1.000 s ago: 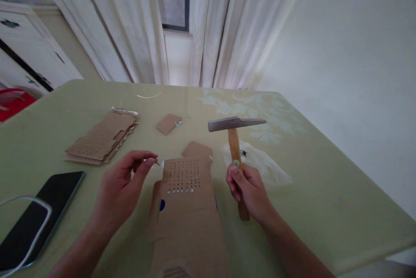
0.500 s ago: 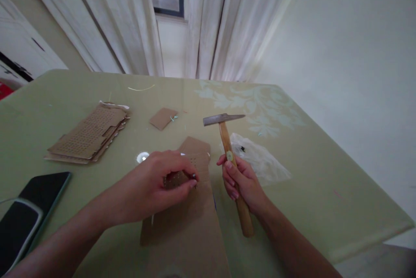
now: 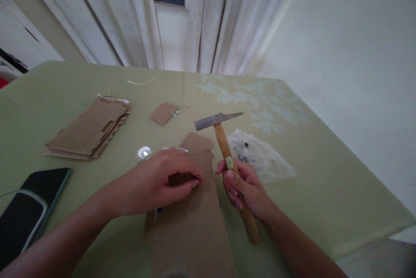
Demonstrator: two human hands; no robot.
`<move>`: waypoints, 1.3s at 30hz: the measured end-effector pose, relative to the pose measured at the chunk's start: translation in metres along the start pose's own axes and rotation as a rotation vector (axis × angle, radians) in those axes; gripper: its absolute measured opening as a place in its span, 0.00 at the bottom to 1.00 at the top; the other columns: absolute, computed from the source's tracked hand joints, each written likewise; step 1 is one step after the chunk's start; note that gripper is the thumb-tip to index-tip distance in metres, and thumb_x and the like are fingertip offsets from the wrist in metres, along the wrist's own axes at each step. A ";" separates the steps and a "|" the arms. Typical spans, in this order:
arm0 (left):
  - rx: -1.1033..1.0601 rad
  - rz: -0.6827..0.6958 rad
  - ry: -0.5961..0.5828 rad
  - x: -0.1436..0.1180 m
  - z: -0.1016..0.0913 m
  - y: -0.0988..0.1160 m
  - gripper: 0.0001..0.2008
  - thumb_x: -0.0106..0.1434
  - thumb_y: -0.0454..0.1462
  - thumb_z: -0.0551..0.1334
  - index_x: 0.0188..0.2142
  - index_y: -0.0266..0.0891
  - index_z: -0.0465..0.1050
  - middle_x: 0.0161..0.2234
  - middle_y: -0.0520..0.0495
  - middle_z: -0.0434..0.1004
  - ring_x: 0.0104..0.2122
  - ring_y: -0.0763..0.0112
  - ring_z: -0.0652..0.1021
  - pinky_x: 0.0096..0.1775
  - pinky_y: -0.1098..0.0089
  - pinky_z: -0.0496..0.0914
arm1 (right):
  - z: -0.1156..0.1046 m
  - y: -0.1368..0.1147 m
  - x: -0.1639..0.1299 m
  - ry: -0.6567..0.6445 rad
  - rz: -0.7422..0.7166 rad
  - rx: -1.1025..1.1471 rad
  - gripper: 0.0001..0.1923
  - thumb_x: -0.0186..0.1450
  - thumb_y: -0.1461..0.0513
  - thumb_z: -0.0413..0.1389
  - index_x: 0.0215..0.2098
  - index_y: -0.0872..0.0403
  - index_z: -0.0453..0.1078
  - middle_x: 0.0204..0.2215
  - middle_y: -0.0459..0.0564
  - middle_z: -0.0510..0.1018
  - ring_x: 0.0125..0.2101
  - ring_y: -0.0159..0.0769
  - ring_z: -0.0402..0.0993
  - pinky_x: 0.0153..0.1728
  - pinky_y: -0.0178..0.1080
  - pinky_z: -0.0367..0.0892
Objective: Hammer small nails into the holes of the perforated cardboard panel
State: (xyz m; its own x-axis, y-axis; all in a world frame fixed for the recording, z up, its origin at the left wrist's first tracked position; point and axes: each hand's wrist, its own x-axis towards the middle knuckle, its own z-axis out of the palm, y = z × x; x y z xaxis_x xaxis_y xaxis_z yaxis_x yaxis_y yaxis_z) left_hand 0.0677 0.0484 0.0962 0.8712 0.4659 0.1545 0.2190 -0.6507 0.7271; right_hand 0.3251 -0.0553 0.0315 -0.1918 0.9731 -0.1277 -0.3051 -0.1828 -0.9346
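A long cardboard strip (image 3: 191, 226) with rows of punched holes lies on the green table in front of me. My left hand (image 3: 162, 180) rests on its perforated end, fingertips pinched together at the holes; what they pinch is too small to make out. My right hand (image 3: 242, 185) grips the wooden handle of a hammer (image 3: 218, 127), whose metal head is raised above the strip's far end, tilted toward the left.
A stack of perforated cardboard pieces (image 3: 86, 128) lies at the left. Small cardboard scraps (image 3: 164, 113) and a round metal piece (image 3: 144, 152) sit beyond the strip. A clear plastic bag (image 3: 260, 156) lies at the right. A dark phone (image 3: 30, 211) lies near left.
My left hand came from beside the strip onto its holed end and pressed down there. The hammer tipped slightly left and toward the strip.
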 end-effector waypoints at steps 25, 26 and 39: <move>-0.004 0.075 0.033 0.005 0.011 -0.004 0.09 0.71 0.33 0.66 0.42 0.42 0.87 0.35 0.50 0.89 0.34 0.69 0.83 0.38 0.71 0.67 | 0.011 -0.122 -0.103 0.038 0.111 -1.277 0.27 0.83 0.42 0.48 0.34 0.49 0.70 0.22 0.43 0.72 0.22 0.33 0.70 0.22 0.35 0.60; 0.002 0.072 0.030 0.005 0.011 -0.004 0.08 0.71 0.34 0.66 0.41 0.42 0.87 0.36 0.50 0.89 0.34 0.69 0.84 0.38 0.70 0.67 | 0.016 -0.125 -0.104 0.062 0.087 -1.330 0.27 0.83 0.42 0.47 0.34 0.49 0.70 0.22 0.44 0.73 0.22 0.33 0.71 0.23 0.36 0.60; 0.005 0.051 0.025 0.008 0.012 -0.003 0.07 0.68 0.33 0.67 0.37 0.42 0.87 0.32 0.51 0.87 0.31 0.70 0.81 0.35 0.71 0.65 | 0.025 -0.129 -0.116 0.111 0.053 -1.369 0.27 0.83 0.43 0.46 0.34 0.48 0.69 0.22 0.44 0.73 0.24 0.37 0.72 0.27 0.39 0.62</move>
State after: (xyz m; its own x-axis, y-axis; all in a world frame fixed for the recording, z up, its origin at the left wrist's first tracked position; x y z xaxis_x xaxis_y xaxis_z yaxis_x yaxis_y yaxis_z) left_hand 0.0790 0.0468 0.0873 0.8699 0.4472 0.2080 0.1771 -0.6768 0.7146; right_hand 0.3637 -0.1477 0.1755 -0.0793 0.9873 -0.1377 0.8673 0.0003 -0.4978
